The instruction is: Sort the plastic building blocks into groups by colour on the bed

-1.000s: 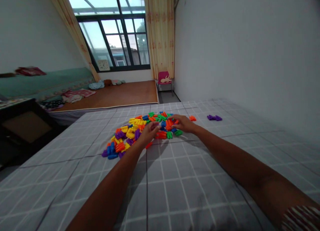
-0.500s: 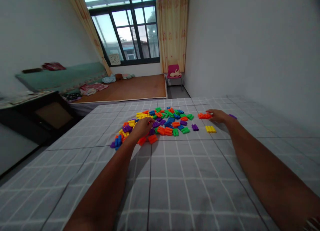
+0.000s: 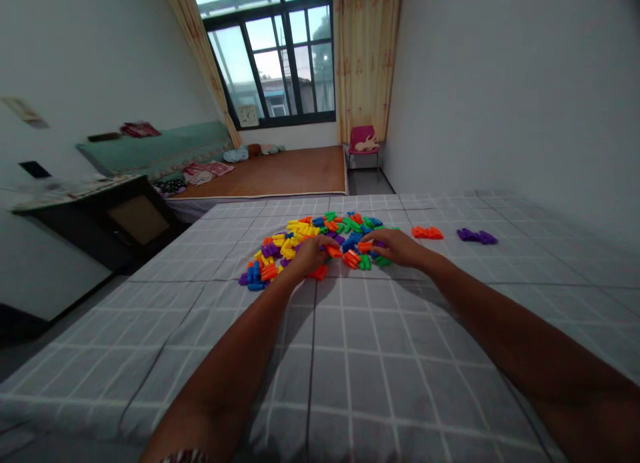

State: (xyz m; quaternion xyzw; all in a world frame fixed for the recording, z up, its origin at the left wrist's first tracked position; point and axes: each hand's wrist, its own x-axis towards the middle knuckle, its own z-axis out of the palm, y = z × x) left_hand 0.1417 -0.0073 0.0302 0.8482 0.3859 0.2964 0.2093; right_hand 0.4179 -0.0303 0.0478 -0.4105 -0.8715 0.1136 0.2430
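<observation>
A pile of bright plastic building pieces (image 3: 299, 229) in orange, yellow, blue, green and purple is spread over the gray checked cloth (image 3: 370, 356). My left hand (image 3: 310, 253) is at the near edge of the pile, its fingers closed on an orange plastic piece (image 3: 334, 251). Close by on the right, my right hand (image 3: 397, 247) reaches in from the side, thumb and fingers pinching another orange piece (image 3: 365, 247). Parts of the pile are hidden behind both hands.
Orange pieces (image 3: 427, 233) lie apart, right of the pile, and purple pieces (image 3: 477, 236) farther right. Beyond the cloth are a low brown bed (image 3: 295, 173), a pink chair (image 3: 363, 139) and a window. A dark cabinet (image 3: 135, 213) stands on the left; a white wall runs along the right.
My right hand has left the separate orange pieces and moved left to the pile. My left hand has pulled slightly nearer the pile's front. The view has shifted a little left.
</observation>
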